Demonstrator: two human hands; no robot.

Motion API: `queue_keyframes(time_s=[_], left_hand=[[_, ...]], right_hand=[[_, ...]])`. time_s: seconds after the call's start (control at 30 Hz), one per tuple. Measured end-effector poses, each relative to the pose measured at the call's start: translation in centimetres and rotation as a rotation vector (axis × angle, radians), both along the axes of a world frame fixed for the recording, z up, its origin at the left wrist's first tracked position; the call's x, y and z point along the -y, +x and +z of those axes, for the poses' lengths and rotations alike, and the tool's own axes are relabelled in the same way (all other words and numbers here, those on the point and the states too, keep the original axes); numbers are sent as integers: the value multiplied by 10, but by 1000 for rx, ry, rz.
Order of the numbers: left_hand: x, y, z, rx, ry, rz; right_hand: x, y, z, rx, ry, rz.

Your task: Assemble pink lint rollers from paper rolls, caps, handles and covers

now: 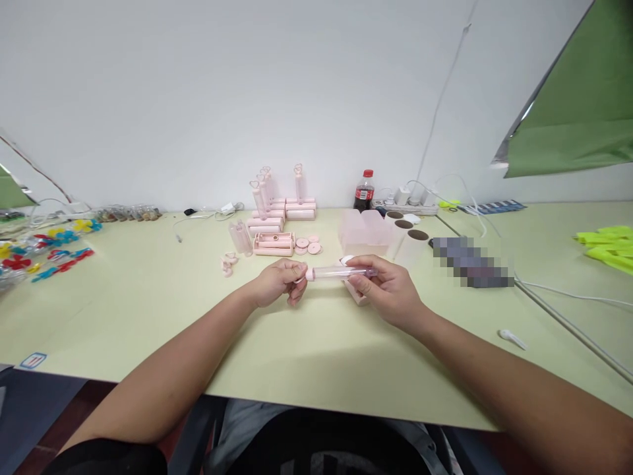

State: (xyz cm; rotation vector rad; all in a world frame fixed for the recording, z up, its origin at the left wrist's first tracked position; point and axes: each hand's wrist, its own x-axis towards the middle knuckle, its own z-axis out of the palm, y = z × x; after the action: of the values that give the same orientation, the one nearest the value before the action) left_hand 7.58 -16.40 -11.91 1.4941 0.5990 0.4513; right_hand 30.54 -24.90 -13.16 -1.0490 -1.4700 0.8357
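A clear tube (331, 272) lies level between my two hands over the table. My left hand (277, 282) pinches the pink cap (309, 273) at the tube's left end. Around the tube's right end, the fingers of my right hand (390, 290) are closed. Below and partly behind that hand rests a pale pink part (357, 293), mostly hidden. Beyond my left hand are an open pink holder (273, 244), pink discs (307, 245), small pink pieces (228, 264) and upright clear tubes (241, 237).
Pink stands with capped tubes (260, 200) stand near the wall. Frosted boxes (364, 231), hollow cylinders (413, 247), a cola bottle (364, 191) and a power strip (415, 208) are at the back. A white earbud (512, 339) and cables lie right; colourful bagged pieces (59, 237) lie left.
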Motion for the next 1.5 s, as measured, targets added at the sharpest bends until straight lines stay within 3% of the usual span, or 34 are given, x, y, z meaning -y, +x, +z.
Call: queue_keyframes(time_s=[0.1, 0.23, 0.3, 0.4, 0.57, 0.8, 0.93, 1.03, 1.23, 1.37, 1.5], left_hand=[[0, 1, -1, -106, 155, 65], [8, 6, -2, -279, 814, 334], [16, 12, -1, -299, 1082, 322], [30, 21, -3, -269, 1234, 197], [39, 28, -12, -229, 1080, 108], [26, 17, -10, -331, 1033, 167], [26, 17, -2, -431, 971, 177], [27, 18, -2, -531, 891, 163], [29, 20, -1, -588, 873, 140], [29, 21, 0, -581, 876, 135], [27, 20, -2, -557, 889, 163]], right_hand=[[0, -1, 2, 73, 19, -70], [-2, -2, 2, 177, 4, -161], [-2, -3, 1, 228, -2, -173], [0, -5, 1, 295, 31, -119], [5, -8, 1, 325, 100, 25], [3, -5, 3, 185, 81, -91], [-9, 6, 8, 323, 91, -314], [-21, 17, 3, 519, 3, -397], [-31, 29, -12, 728, -197, -284], [-30, 29, -12, 618, -288, -247], [-29, 24, -8, 304, -265, -182]])
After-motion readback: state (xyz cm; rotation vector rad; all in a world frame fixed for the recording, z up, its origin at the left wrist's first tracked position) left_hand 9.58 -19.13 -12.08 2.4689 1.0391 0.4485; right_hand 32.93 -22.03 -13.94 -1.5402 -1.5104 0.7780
